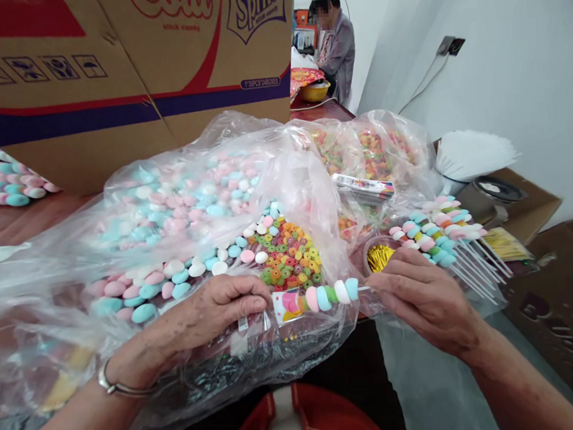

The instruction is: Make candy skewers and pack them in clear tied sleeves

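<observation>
A candy skewer [326,296] lies level in front of me, threaded with pink, blue and white oval candies and green rings. My right hand [424,296] pinches its white stick at the right end. At the other end, my left hand [219,304] closes its thumb and fingers on a small printed plastic wrapper [285,305], which reaches over the skewer's tip. Behind the hands, pastel oval candies [176,271] and colourful ring candies [290,255] lie in opened clear plastic. A round tub of gold twist ties [379,255] stands just beyond my right hand.
Several candy skewers [431,232] are piled at right, by a metal mug [490,197] and white sticks [474,152]. A large cardboard box [154,73] blocks the back left. Bagged ring candies [374,150] lie behind. A co-worker [336,43] is farther back.
</observation>
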Available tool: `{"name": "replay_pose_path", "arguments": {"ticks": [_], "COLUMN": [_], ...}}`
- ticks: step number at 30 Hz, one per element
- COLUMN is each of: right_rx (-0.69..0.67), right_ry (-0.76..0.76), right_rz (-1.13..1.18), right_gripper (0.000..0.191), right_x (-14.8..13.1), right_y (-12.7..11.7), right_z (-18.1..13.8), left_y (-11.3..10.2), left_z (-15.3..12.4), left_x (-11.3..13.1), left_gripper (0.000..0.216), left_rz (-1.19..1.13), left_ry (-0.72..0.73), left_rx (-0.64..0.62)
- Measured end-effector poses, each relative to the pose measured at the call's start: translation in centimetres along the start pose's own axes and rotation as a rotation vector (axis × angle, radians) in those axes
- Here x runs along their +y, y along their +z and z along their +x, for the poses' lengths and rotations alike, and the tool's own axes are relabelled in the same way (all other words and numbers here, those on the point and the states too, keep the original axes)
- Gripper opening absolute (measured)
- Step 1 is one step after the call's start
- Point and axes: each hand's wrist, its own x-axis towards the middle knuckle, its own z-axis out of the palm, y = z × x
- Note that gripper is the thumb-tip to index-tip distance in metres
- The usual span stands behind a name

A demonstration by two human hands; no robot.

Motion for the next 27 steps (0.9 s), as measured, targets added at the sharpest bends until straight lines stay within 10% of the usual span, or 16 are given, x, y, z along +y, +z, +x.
{"name": "replay_pose_path", "arguments": {"ticks": [12,27], "right_rx": [-0.006,-0.278], "right_ry": [-0.035,-0.026], "right_rz": [0.041,0.122], "right_gripper": [0.016,0.016], "right_x": [0.0,-1.8], "right_y": [0.8,3.9], "right_z": [1.2,1.4], "left_y": [0.7,2.2], "left_z": [0.1,0.0], "left_x": [3.2,3.5], "left_gripper": [0.020,0.042], "left_rz": [-0.170,0.079], "left_ry": [-0.165,-0.066], "left_rx": [-0.283,-0.159]}}
